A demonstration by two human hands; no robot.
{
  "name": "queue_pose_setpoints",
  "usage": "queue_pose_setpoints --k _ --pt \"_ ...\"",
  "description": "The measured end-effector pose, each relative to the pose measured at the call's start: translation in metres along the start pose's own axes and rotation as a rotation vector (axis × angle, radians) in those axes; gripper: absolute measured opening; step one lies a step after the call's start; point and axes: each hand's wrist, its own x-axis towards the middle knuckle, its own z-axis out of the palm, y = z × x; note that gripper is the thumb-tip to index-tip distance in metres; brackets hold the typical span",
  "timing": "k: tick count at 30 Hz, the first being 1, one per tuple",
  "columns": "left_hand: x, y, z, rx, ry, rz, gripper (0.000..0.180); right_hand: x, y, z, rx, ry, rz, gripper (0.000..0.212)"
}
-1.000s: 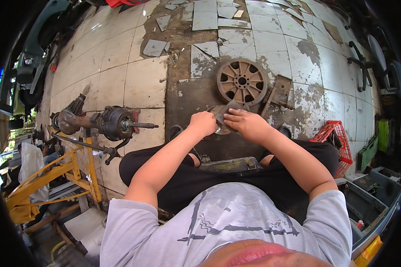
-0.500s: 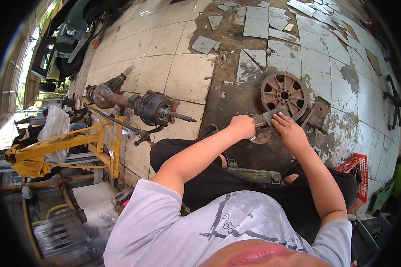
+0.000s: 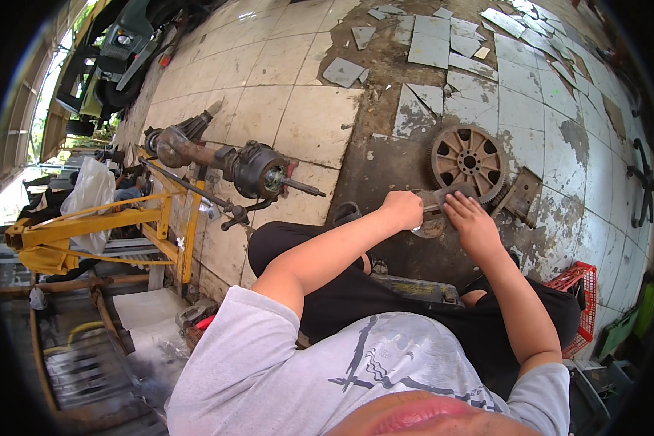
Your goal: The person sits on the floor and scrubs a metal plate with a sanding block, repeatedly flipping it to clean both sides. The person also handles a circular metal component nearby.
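Head view: the left hand (image 3: 403, 211) has its fingers curled in and clamped, as far as can be seen, on the near end of a grey-brown, worn metal part with a rounded, shiny lower portion (image 3: 432, 227). The right hand (image 3: 476, 224) lays its fingers out nearly straight and close together on a dark grey, flat, soft-looking pad (image 3: 459, 190) (whether its thumb grips from below, I cannot tell). One hand seems to anchor the part while the other's spread fingers give the pad even pressure against it.

The metal part sits between the two hands, out in front of the person's bent knees in black trousers (image 3: 545, 299), probably so that both arms can reach it almost at full length. Whether it also rests on anything below is hidden.

Just beyond lies a rust-brown, spoked, toothed metal wheel (image 3: 468, 151), flat on the cracked, pale tiled floor (image 3: 312, 127), which likely keeps it from rolling. Right beside it is a rusty, flat metal bracket (image 3: 523, 192). Farther left, a brown-and-black axle assembly with a round drum (image 3: 253, 174) lies next to a yellow steel frame (image 3: 109, 225); a red plastic lattice crate (image 3: 587, 309) stands beside the right knee.
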Motion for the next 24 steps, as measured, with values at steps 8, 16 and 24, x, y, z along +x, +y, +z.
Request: queue_pose_setpoints --k 8,16,24 --pt "-0.005 0.004 0.004 -0.011 0.014 0.019 0.028 -0.002 0.001 0.002 -0.011 -0.009 -0.046 0.047" --pt "-0.002 0.001 0.003 0.002 0.021 0.020 0.028 0.000 0.000 -0.004 0.114 -0.045 -0.099 0.055" --pt "-0.004 0.005 -0.003 0.040 -0.008 -0.005 0.028 0.001 0.011 0.007 0.151 0.051 -0.007 0.050"
